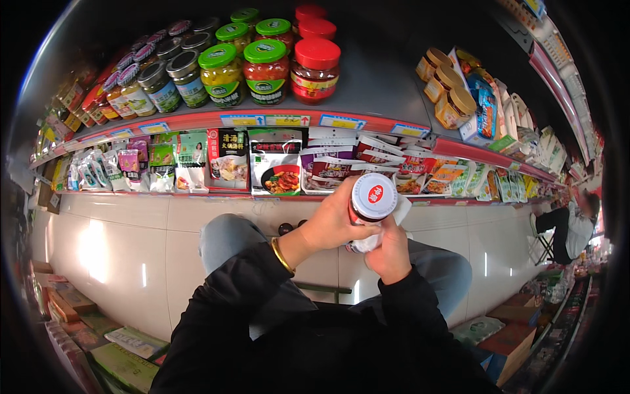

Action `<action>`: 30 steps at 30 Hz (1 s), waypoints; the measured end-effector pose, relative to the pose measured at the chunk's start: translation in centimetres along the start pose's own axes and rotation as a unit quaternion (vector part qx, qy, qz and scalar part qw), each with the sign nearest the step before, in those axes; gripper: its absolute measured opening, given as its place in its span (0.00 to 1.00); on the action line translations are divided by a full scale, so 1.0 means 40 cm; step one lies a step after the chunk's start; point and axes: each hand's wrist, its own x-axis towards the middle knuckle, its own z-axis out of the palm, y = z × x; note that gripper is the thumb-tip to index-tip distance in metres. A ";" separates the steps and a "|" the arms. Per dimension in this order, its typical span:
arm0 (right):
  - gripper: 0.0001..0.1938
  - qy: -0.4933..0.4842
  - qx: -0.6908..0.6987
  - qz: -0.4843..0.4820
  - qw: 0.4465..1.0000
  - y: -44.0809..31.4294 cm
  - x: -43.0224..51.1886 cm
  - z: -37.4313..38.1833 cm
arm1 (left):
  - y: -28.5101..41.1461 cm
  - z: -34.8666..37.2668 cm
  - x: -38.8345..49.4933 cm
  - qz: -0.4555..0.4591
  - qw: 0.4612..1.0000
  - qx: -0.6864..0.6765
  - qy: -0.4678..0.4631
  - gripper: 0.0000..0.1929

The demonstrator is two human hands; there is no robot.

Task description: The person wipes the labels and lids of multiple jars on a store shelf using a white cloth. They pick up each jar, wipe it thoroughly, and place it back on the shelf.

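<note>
A glass jar with a white lid (pixel 374 196) is in my left hand (pixel 329 219), whose fingers wrap around its side. My right hand (pixel 391 251) holds a white cloth or tissue (pixel 368 243) against the lower part of the jar; part of it sticks out on the right. Both hands are over my lap, just in front of the shelf edge. On the upper shelf stand a red-lidded jar (pixel 315 74), green-lidded jars (pixel 266 74) and dark-lidded jars (pixel 188 79). The jar's underside is hidden by the hands.
Packaged seasoning pouches (pixel 275 165) fill the lower shelf. Gold-lidded jars (pixel 455 106) stand on the shelf at the right. Boxes (pixel 123 364) lie behind me at the lower left, more cartons (pixel 512 344) at the lower right. A person (pixel 573 231) sits on a folding stool far right.
</note>
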 end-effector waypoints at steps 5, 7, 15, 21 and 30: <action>0.28 -0.044 0.045 0.008 0.998 0.002 0.033 -0.048 | -0.034 0.018 -0.002 -0.053 0.986 -0.157 -0.001 0.44; 0.29 -0.081 0.101 0.093 0.987 -0.002 0.009 -0.030 | -0.035 0.021 -0.001 -0.060 0.986 -0.152 -0.028 0.43; 0.24 -0.029 0.048 0.039 0.998 -0.001 0.012 -0.066 | -0.029 0.010 -0.005 -0.076 0.987 -0.133 -0.038 0.44; 0.21 0.004 -0.024 0.000 1.000 -0.024 0.017 -0.109 | -0.051 0.004 0.014 -0.035 0.999 0.000 -0.025 0.43; 0.20 -0.001 -0.366 -0.122 0.923 -0.112 0.031 -0.122 | -0.071 0.006 0.011 -0.128 0.989 -0.075 0.025 0.39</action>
